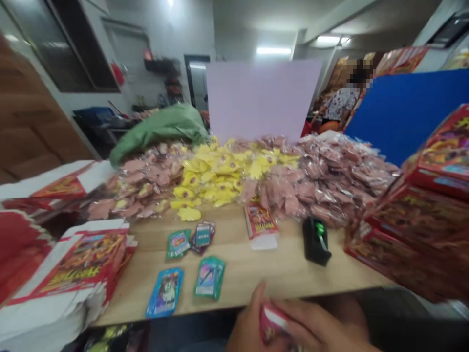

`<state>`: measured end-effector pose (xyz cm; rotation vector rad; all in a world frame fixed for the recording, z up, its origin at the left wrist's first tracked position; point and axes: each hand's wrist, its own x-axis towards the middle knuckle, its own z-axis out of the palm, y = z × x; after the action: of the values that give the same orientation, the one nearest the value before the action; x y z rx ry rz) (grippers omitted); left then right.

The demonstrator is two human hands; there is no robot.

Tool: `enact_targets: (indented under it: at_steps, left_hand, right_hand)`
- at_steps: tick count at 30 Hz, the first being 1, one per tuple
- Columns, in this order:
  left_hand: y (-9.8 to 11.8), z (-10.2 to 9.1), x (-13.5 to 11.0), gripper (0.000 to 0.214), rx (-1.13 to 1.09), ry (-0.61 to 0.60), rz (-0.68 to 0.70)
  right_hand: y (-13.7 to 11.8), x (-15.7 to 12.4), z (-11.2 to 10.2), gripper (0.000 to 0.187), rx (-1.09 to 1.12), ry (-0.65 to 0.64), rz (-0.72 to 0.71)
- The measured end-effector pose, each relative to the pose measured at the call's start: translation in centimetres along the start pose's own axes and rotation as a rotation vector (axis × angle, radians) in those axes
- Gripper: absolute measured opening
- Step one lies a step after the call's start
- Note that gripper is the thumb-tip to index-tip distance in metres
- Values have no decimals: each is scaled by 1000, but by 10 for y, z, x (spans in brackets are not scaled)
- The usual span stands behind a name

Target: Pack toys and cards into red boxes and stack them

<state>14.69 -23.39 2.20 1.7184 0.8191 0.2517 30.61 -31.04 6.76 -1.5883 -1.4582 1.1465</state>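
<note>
Head camera | both hands (311, 318) curled around a small red box (269, 325) | card piles (208, 277) on wooden table (249, 271)

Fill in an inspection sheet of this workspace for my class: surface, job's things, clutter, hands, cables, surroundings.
Surface: light wooden table.
Job's things: red packet, partly covered by fingers; four card piles; small red box with white flap.
Clutter: yellow wrapped pieces and pink wrapped pieces, heaped; black tape dispenser; red boxes stacked at right; printed cartons at left.
Hands: left hand and right hand both hold the red packet.
Cables: nothing seen.
Surroundings: green sack, lilac panel, blue panel, another person in the background.
</note>
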Motion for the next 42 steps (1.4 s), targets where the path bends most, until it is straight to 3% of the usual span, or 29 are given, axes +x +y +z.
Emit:
enact_targets:
  at_steps: [3, 8, 13, 15, 19, 24, 27, 29, 30, 32, 34, 36, 39, 42]
  left_hand:
    - [-4, 6, -3, 82, -54, -41, 49]
    - [-4, 0, -6, 88, -123, -123, 87]
    - [-4, -3, -2, 101, -75, -72, 118]
    - [-2, -2, 6, 113, -183, -78, 132]
    - [4, -1, 17, 120, -240, -218, 165]
    - [0, 4, 15, 123, -125, -191, 216]
    - [-4, 1, 15, 118, -143, -179, 236]
    - [1, -9, 18, 111, -90, -159, 284]
    - [6, -16, 19, 103, -49, -170, 314]
    - [19, -32, 20, 80, 21, -279, 351]
    - [32, -46, 20, 55, 76, -401, 343]
    - [39, -53, 21, 45, 136, -418, 310]
    - [37, -53, 24, 48, 191, -407, 273]
    - [36, -51, 27, 38, 226, -461, 297]
  right_hand:
    - [0, 2, 2, 33, -24, -53, -14]
    - [1, 7, -9, 38, 205, -182, 109]
    - [-18, 6, -8, 37, 16, -259, 7]
    - [-16, 6, -4, 36, -21, -198, -19]
    - [7, 5, -1, 43, -26, 21, 102]
    - [7, 4, -15, 37, -168, -25, 26]
    - [-13, 2, -16, 29, -137, -135, -51]
    - [-22, 0, -10, 33, -111, -185, -78]
    - [-23, -2, -5, 38, -104, -160, -90]
    - [-18, -5, 3, 37, -48, 24, -99]
    - [-7, -6, 6, 26, 89, 228, -32]
    - [2, -7, 3, 20, 241, 339, 86]
    - [4, -8, -5, 24, 326, 352, 166]
    - [-5, -14, -5, 24, 235, 269, 80]
